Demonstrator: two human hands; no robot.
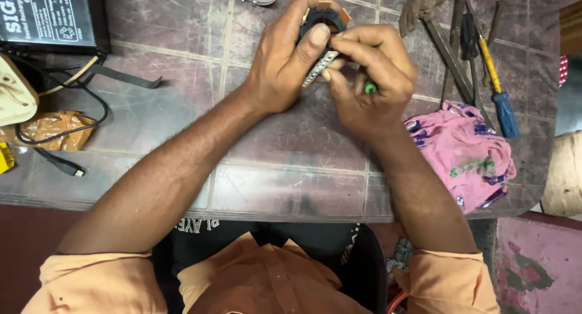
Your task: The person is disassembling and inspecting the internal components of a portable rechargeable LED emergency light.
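My left hand [285,62] grips a small black round part [324,18] with copper-coloured tabs and a ridged metal edge, holding it just above the worn tiled table [182,59]. My right hand [370,77] is closed around a tool with a green handle [369,87]. Its fingertips press against the part right beside my left thumb. The tool's tip is hidden between my fingers.
A black box-shaped battery [48,17] with cables sits at the far left, above an orange plastic wrapper [57,129]. A pink floral cloth [464,153] lies to the right. A blue-and-yellow screwdriver [497,90] and metal tools lie at the far right.
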